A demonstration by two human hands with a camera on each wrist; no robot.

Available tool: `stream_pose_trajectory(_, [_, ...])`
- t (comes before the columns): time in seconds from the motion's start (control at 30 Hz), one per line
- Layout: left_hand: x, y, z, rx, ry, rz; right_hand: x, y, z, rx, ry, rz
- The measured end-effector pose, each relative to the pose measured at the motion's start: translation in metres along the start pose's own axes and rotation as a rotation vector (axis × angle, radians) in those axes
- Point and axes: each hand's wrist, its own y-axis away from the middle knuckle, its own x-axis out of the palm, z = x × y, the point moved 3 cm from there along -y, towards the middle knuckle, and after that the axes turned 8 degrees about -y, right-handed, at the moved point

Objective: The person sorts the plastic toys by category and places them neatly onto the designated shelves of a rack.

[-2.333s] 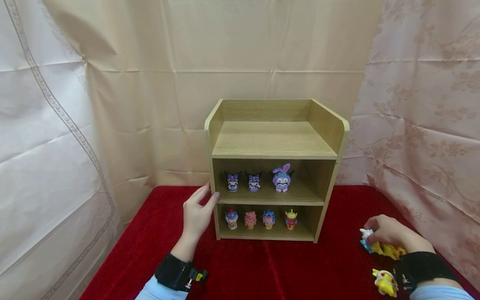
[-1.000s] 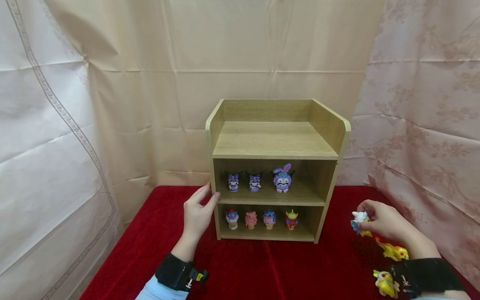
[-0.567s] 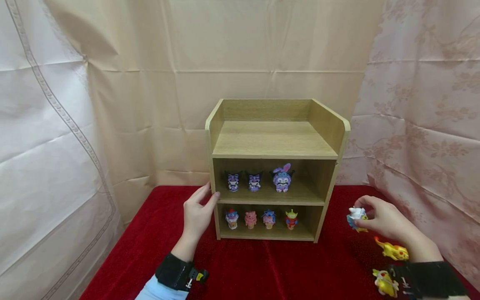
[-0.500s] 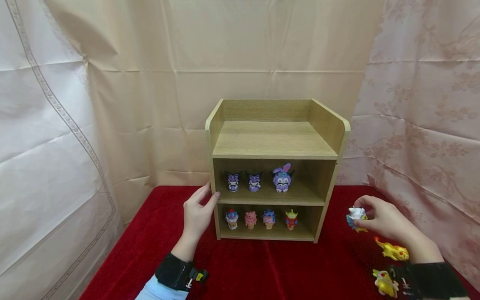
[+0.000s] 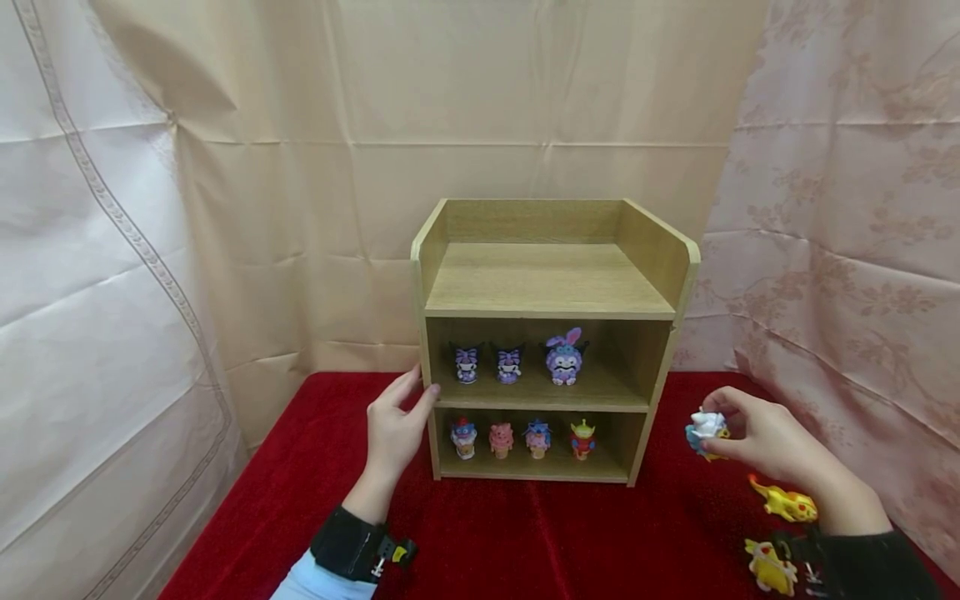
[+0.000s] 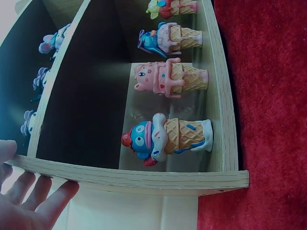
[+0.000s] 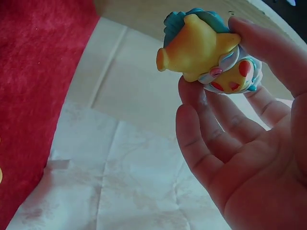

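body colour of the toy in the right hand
The toy's body is yellow, clearest in the right wrist view.

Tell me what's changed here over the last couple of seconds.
The right hand has carried the blue-and-white figure leftward, toward the shelf, uncovering more of the red-tailed yellow figure. The left hand stays on the shelf's left side; the seven shelved figures stand as before.

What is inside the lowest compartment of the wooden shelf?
A red-capped blue figurine, a pink one, a blue-and-pink one and a green-headed one stand in a row. In the head view, whatever lies directly behind them is covered.
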Motion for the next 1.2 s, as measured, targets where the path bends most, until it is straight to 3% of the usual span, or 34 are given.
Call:
stream_pose_trajectory(0.6, [-0.001,0.001,-0.001,-0.005,-0.015,0.003,0.0,0.003,0.031,-0.142,0.001,-0.025])
stream_pose_trajectory(1.2, [-0.001,0.0,-0.001,0.004,-0.015,0.004,0.008,0.003,0.061,-0.277,-0.1,-0.076])
